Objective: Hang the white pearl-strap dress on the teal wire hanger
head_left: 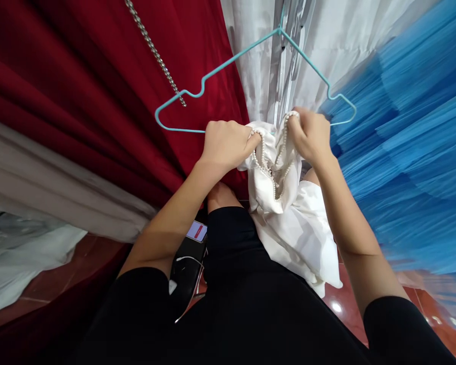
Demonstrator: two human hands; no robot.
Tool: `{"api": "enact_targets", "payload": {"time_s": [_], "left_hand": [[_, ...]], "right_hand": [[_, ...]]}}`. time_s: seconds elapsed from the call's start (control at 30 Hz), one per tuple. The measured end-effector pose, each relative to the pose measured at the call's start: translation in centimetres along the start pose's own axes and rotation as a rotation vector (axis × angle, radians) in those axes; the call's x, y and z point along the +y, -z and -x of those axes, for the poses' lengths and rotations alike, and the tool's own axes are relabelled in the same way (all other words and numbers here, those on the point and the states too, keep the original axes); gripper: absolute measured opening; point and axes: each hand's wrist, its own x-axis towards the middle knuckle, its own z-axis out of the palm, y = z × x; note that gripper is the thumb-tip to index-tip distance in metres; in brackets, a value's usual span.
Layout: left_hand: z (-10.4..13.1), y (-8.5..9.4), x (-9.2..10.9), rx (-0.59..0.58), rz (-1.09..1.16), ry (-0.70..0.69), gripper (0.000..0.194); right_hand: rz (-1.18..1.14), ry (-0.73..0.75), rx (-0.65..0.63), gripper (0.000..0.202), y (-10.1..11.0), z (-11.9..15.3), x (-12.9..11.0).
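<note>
- white garment (pixel 289 223) with pearl-bead trim (pixel 276 188): centre of frame, bunched between both hands, lower folds drooping right of centre.
- left hand (pixel 228 144): clenched on the beaded edge. right hand (pixel 313 134): pinching the edge opposite.
- teal hanger (pixel 279 31): upper centre, bottom bar running behind the hands. can't tell if cloth is looped on it.
- risk: bead thread may pop if the hands pull apart hard.
- risk: beads could snag on the bar.
- risk: a slipped grip could drop cloth onto the red floor (pixel 351 317), lower right.
</note>
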Motion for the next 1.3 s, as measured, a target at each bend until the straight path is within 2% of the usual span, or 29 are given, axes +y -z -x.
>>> {"api": "enact_targets", "payload": {"time_s": [0.1, 0.17, 0.2, 0.27, 0.37, 0.43, 0.53, 0.6, 0.67, 0.7, 0.77, 0.83, 0.93, 1.03, 1.07, 1.1, 1.2, 1.23, 1.3], "left_hand": [[-0.2, -0.5, -1.0, -0.005, -0.008, -0.039, 0.049], [-0.2, -1.3, -1.7, 0.048, 0.034, -0.098, 0.042], [-0.1, -1.8, -2.0, 0.115, 0.081, -0.134, 0.038], [0.5, -3.4, -2.6, 0.356, 0.224, -0.214, 0.031], [2.6, -6.5, -3.5, 0.827, 0.452, -0.311, 0.027], [4.3, -8.4, -4.2, 0.969, 0.581, -0.242, 0.022], [5.9, -9.6, -5.9, 0.953, 0.804, 0.051, 0.025], [5.8, -8.9, -7.6, 0.957, 0.858, 0.223, 0.027], [4.9, -6.7, -9.5, 1.034, 0.819, 0.282, 0.028], [4.2, -5.2, -10.3, 1.090, 0.787, 0.267, 0.028], [2.4, -1.9, -11.5, 1.184, 0.759, 0.135, 0.028], [0.5, 1.2, -11.8, 1.244, 0.736, 0.003, 0.033], [-1.7, 4.0, -10.3, 1.060, 0.604, -0.134, 0.036], [-2.4, 4.7, -7.2, 0.823, 0.489, -0.161, 0.037], [-2.4, 4.6, -6.1, 0.774, 0.501, -0.167, 0.037], [-2.2, 4.4, -5.1, 0.774, 0.545, -0.175, 0.038], [-1.6, 3.2, -2.8, 0.879, 0.613, -0.271, 0.026], [-1.3, 2.7, -2.2, 0.861, 0.597, -0.292, 0.019], [-1.0, 1.3, -1.2, 0.675, 0.523, -0.306, 0.012]], "right_hand": [[0.090, -0.027, -0.051, 0.036, -2.2, -0.3, 0.0], [0.112, -0.024, -0.024, 0.037, -2.0, 0.1, -0.2], [0.118, -0.029, -0.013, 0.037, -1.6, 0.3, -0.3], [0.125, -0.047, -0.007, 0.036, -0.4, 0.8, -0.5], [0.111, -0.056, -0.054, 0.034, 0.9, 1.2, -0.9], [0.098, -0.050, -0.073, 0.035, 1.1, 1.2, -1.1], [0.108, -0.056, -0.071, 0.036, 1.0, 1.0, -1.1], [0.122, -0.063, -0.076, 0.036, 1.1, 0.8, -0.8], [0.134, -0.063, -0.076, 0.035, 1.5, 0.7, -0.4], [0.138, -0.058, -0.073, 0.035, 1.7, 0.6, -0.2], [0.140, -0.048, -0.060, 0.034, 2.1, 0.6, 0.1], [0.137, -0.040, -0.047, 0.034, 2.4, 0.7, 0.2], [0.131, -0.026, -0.036, 0.034, 2.4, 1.0, 0.0], [0.145, -0.015, -0.034, 0.035, 2.0, 1.2, -0.1], [0.153, -0.013, -0.030, 0.035, 1.9, 1.3, 0.0], [0.161, -0.006, -0.027, 0.034, 1.8, 1.3, 0.1], [0.172, 0.037, -0.022, 0.033, 1.8, 1.3, 0.6], [0.174, 0.050, -0.025, 0.032, 1.9, 1.3, 0.7], [0.180, 0.061, -0.034, 0.033, 1.8, 1.2, 0.8]]}}
